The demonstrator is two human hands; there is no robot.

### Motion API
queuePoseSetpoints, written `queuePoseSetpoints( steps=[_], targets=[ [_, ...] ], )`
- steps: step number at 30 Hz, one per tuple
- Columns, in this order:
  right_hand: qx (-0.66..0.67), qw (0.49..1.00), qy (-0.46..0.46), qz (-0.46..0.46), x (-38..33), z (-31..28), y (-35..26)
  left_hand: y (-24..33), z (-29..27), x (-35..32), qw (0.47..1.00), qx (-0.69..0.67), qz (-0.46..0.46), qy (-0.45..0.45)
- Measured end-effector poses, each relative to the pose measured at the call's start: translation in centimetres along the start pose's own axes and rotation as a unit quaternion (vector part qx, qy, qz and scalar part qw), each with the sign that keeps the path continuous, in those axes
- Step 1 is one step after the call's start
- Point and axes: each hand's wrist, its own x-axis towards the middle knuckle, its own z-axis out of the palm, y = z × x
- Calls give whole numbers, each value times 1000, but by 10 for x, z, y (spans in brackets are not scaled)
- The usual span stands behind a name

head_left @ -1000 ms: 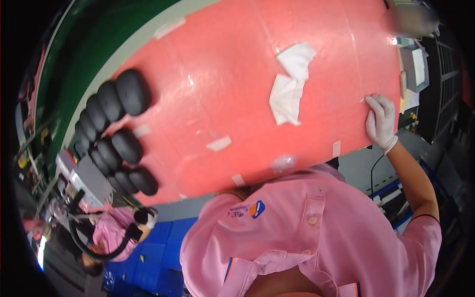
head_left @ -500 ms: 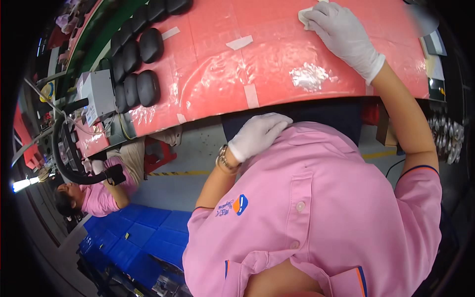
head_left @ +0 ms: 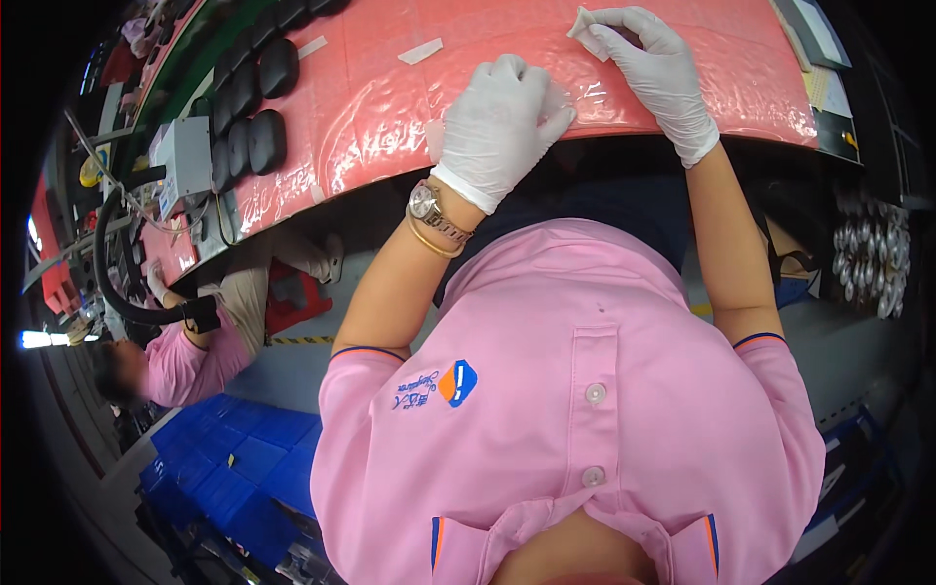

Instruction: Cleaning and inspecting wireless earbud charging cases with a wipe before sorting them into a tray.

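Note:
My right hand, in a white glove, pinches a small cream-white cloth between thumb and fingertips above the table's right half. To its left, my gloved left hand is over the near edge of the table, back of the hand up and fingers curled. A pale, see-through patch shows between its thumb and forefinger; whether that is a held thing or glare I cannot make out. Beneath both hands lies a pink table cover under shiny clear film, with strips of pale tape on it.
Black rounded pads stand in rows on the table's left, beside a grey box-shaped device with cables. A person in pink works further left. Blue bins are behind. Papers lie at the right end; shiny metal parts hang below.
My left hand has risen from my waist to above the table. My right hand has drawn nearer to me with the cloth, and the view has shifted.

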Motion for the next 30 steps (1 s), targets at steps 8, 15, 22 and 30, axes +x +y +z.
queuePoseSetpoints(
  steps=[8, 15, 22, 30],
  targets=[
    [-18, 997, 49, -57, -3, 3, 12, -5, 7, 1, 994, 83, 47, 51],
    [20, 995, 99, 22, -14, 4, -2, -30, 1, 2, 889, -351, -290, 51],
    [-121, 977, 7, -178, -37, 39, -41, 21, -20, -8, 689, -631, -347, 73],
    [0, 974, -226, -20, -27, 91, -66, -25, -45, -84, 676, -608, -352, 220]
  ],
)
